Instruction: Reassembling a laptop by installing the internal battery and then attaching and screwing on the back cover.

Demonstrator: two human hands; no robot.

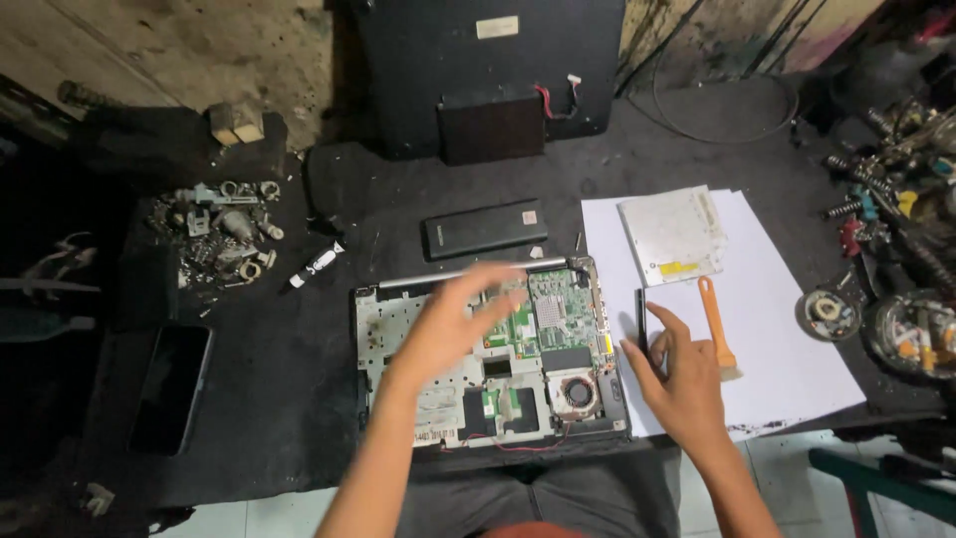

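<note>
Single head view, steep downward, close over opened laptop.

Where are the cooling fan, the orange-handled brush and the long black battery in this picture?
cooling fan (577, 393): head view, on the round hub inside the opened laptop.
orange-handled brush (713, 317): head view, on the middle of its handle, over the white paper.
long black battery (485, 228): head view, on the middle of its top face.

Matt white paper sheet, orange plastic pry tool, dark cloth mat
</note>
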